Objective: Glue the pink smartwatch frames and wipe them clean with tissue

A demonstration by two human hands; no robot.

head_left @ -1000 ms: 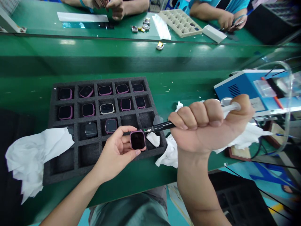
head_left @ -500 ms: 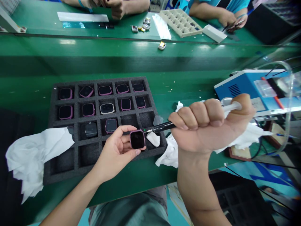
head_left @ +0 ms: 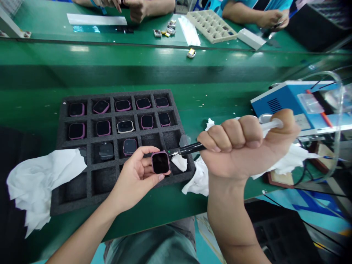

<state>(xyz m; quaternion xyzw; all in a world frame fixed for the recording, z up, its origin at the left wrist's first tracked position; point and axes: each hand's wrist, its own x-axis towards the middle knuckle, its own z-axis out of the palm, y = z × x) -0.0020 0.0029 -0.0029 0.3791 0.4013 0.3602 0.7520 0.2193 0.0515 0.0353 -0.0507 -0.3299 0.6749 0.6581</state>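
Note:
My left hand (head_left: 139, 179) holds a purple-framed smartwatch case (head_left: 160, 162) by its edges, dark screen facing up, above the front of a foam tray. In my right hand (head_left: 236, 146) is a black syringe (head_left: 189, 148), my fingers wrapped round its barrel and my thumb on the pale plunger (head_left: 272, 125). The syringe's thin tip is at the right edge of the watch case; whether it touches is too small to tell. The dark grey foam tray (head_left: 113, 128) bears several more watch cases in its compartments, mostly purple, one pale-framed (head_left: 125, 127).
A crumpled white cloth (head_left: 46, 183) lies over the tray's left corner; another cloth (head_left: 196, 179) is under my right wrist. A blue and white machine (head_left: 277, 97) with a clear tube stands at the right. Across the bench, two people's hands work near a beige tray (head_left: 211, 25).
My hands, the watch case and the syringe stay almost still. Across the bench, the co-workers' hands have shifted, and a small part on the ledge has moved slightly right.

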